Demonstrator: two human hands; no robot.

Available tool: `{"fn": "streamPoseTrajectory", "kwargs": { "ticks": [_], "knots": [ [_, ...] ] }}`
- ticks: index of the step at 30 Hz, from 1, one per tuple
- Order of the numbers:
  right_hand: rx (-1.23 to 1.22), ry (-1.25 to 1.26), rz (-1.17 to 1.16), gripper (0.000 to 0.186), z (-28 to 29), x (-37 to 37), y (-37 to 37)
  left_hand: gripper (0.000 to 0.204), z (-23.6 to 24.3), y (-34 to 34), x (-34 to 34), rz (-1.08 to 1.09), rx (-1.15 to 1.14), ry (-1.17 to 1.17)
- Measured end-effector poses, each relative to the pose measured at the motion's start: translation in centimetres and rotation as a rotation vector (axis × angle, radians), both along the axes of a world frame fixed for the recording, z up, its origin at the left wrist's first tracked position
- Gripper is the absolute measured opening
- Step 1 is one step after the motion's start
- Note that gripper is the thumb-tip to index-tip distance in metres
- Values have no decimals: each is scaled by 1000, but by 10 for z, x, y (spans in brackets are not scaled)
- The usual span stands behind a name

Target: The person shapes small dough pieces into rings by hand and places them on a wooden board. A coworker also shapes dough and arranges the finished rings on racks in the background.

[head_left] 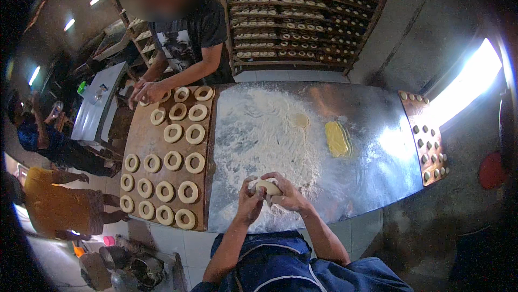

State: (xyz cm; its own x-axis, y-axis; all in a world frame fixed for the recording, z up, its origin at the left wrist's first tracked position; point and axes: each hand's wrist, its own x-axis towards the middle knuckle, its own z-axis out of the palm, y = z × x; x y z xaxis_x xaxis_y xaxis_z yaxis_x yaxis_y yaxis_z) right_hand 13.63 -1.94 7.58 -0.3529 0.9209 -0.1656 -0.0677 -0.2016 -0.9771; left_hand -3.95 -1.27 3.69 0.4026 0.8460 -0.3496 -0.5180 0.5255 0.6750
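I held a pale dough piece (pixel 269 187) between my left hand (pixel 250 201) and my right hand (pixel 290 196), above the flour (pixel 253 130) strewn over the metal table (pixel 372 106). A yellow slab (pixel 338 140) lay to the right of the flour. On my left, dough rings (pixel 181 192) lined a wooden board (pixel 144 136), and a co-worker (pixel 213 25) bent over its far end. Beyond stood a tiered rack (pixel 291 64) of dough; a second board (pixel 424 111) bore smaller pieces at the far right.

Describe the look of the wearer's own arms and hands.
The left hand and right hand are ungloved, the forearms bare. No watch or bracelet shows. The clothing is dark blue with white piping; sleeve ends are unclear.
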Motion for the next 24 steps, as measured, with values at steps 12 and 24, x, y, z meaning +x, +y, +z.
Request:
{"fn": "streamPoseTrajectory", "kwargs": {
  "ticks": [12, 24],
  "knots": [
    [735, -1018, -357, 48, -45, -23, -4, 24, -41, 4, -4, 100, 216, -41],
    [-28, -598, -114, 48, -51, -96, 38, 34, -64, 36, -49, 316, 313, 272]
  ]
}}
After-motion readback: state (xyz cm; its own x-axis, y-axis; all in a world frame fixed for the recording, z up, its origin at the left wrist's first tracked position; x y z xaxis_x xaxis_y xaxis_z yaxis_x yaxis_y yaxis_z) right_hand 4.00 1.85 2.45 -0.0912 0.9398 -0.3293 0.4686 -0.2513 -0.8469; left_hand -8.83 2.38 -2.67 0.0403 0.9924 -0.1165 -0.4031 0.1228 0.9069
